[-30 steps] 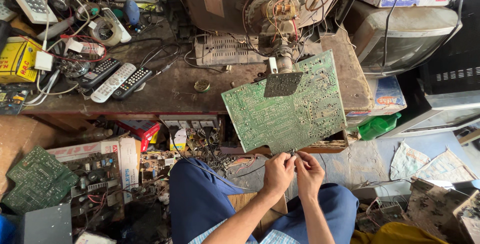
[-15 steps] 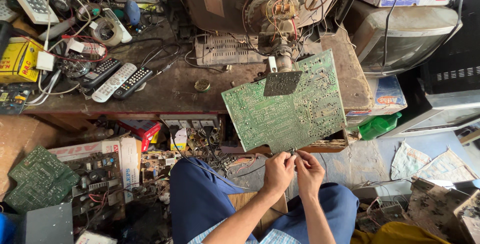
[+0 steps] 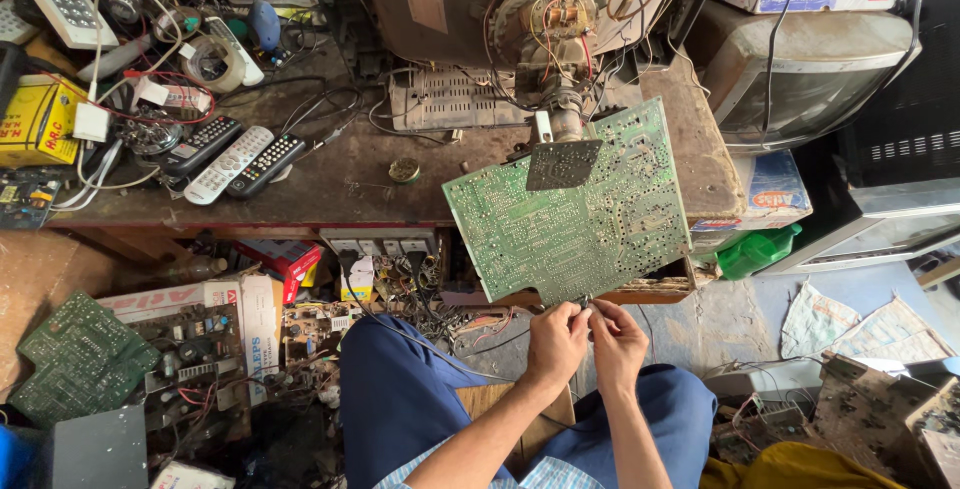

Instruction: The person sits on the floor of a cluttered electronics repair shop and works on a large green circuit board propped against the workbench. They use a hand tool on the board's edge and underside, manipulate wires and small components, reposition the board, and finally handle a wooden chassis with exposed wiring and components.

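Note:
A large green circuit board (image 3: pixel 570 214) leans tilted against the front edge of the wooden workbench (image 3: pixel 340 184), solder side up. My left hand (image 3: pixel 553 341) and my right hand (image 3: pixel 617 342) meet just below the board's lower edge. Both pinch a small dark part (image 3: pixel 585 302) there, fingertips touching. What the part is stays too small to tell. Wires run from the board up to the neck of an opened picture tube (image 3: pixel 550 19) behind it.
Three remote controls (image 3: pixel 228 157), a tape roll (image 3: pixel 207 62) and tangled cables lie on the bench's left. More circuit boards (image 3: pixel 80 357) and cartons lie on the floor at left. An old television (image 3: pixel 810 74) stands at right. My blue-trousered knees (image 3: pixel 410 389) sit below.

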